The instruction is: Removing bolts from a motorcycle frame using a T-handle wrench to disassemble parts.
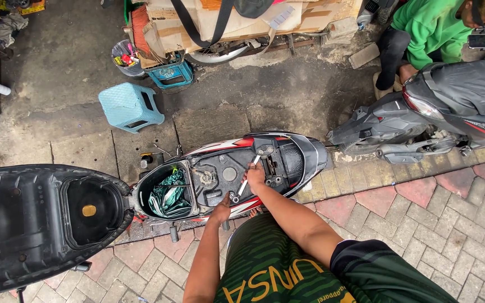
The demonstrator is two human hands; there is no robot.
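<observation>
Looking down, we see our right hand (255, 175) clenched round a silver wrench (248, 177), its far end set into the open rear bay of the scooter (287, 152) under the raised seat (35, 219). Left hand (220, 211) rests on the near edge of the bay, fingers curled; we cannot tell whether it grips anything. Green cloth (169, 193) lies in the storage tub. 1 blue plastic stool (130, 105) stands beyond on concrete. 1 person in a green top (428, 28) crouches by a 2nd scooter (450, 106).
</observation>
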